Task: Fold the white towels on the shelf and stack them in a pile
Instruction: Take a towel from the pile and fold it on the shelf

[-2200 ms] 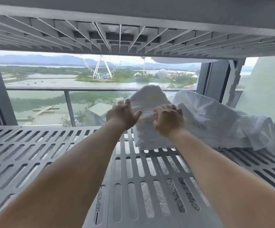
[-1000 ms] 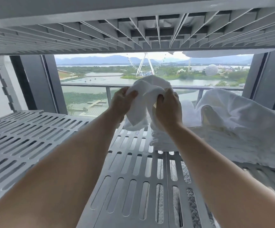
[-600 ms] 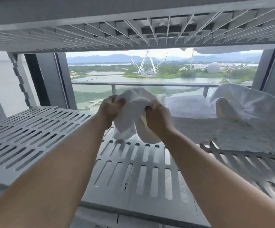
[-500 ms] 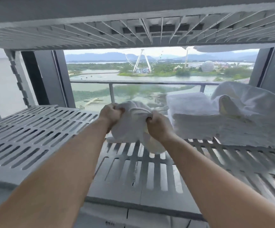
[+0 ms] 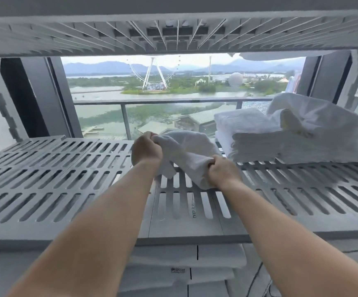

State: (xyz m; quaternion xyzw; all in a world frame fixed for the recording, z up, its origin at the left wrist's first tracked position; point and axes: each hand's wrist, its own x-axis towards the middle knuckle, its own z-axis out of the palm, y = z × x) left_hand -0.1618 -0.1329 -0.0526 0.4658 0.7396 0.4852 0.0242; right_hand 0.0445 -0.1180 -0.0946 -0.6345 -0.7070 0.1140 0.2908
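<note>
One towel (image 5: pixel 187 146), bunched between left grip (image 5: pixel 147 150), right grip (image 5: pixel 223 172)

Beyond my left hand (image 5: pixel 147 150) and right hand (image 5: pixel 224 171): a wide window (image 5: pixel 101 116) with dark frame posts (image 5: pixel 34 97), admitting overcast daylight. Behind the glass: a balcony railing (image 5: pixel 163 101), water (image 5: pixel 101 93), a Ferris wheel (image 5: pixel 152 73), hills (image 5: pixel 109 66). Above my hands: the ribbed underside of an upper tier (image 5: pixel 173 35). Beneath them: the slotted grey shelf (image 5: pixel 66 179).
</note>
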